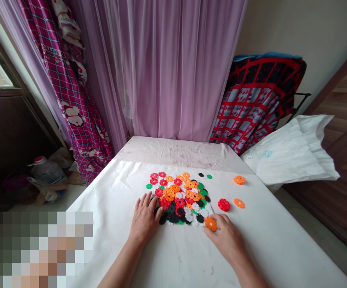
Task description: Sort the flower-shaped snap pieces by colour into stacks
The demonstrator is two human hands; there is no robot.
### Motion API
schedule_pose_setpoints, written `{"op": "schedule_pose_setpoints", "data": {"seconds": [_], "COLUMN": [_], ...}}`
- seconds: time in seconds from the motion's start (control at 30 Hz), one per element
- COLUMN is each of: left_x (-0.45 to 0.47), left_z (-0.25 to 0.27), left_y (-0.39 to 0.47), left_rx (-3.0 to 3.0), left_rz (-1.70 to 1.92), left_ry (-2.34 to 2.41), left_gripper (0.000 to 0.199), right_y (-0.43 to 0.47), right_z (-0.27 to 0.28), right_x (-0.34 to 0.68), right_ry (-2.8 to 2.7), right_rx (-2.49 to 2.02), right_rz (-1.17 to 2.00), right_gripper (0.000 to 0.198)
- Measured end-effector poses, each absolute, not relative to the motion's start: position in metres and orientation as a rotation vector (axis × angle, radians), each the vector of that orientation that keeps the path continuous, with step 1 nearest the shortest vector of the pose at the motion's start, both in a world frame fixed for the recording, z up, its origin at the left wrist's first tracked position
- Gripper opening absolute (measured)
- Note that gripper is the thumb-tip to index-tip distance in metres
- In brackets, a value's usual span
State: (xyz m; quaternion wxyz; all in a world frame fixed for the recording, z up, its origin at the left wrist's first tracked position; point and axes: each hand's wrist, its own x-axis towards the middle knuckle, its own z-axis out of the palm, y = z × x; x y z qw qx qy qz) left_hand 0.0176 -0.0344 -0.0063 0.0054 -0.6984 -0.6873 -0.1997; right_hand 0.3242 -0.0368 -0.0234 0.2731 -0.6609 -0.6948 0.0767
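Orange plastic between thumb and fingers of the right hand (226,233): a flower-shaped disc (211,224), pinched just beside the near right corner of the pile (179,202). Open, palm down, fingers spread: the left hand (145,218), along the left edge of the pile, thumb close to some black discs (162,219), contact hard to tell. Overlapping in the pile: red, orange, white, black and green flower shapes. Right of the pile, apart from it: a red piece (224,205), an orange piece (239,203) just past that, and an orange clump (239,180) farther back. Off the far right corner of the pile: a small black disc (201,175) and a small green disc (209,177). Under the pile: a white cloth (179,256). Beyond the pile: a purple curtain (173,72).
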Motion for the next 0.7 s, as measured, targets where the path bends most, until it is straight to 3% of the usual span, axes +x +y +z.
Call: {"op": "schedule_pose_setpoints", "data": {"seconds": [0.3, 0.7], "left_x": [0.009, -0.003], "left_z": [-0.016, -0.019], "left_y": [-0.031, -0.025], "left_rx": [-2.184, -2.160], "left_rz": [-0.621, -0.672], "left_ry": [-2.132, -2.153], "left_gripper": [0.049, 0.049], "right_y": [-0.034, -0.040], "right_z": [-0.030, -0.007], "right_x": [0.319, 0.305], "right_ry": [-1.869, -1.696], "right_rx": [-1.764, -1.758], "right_rz": [0.059, 0.235], "right_gripper": [0.023, 0.024]}}
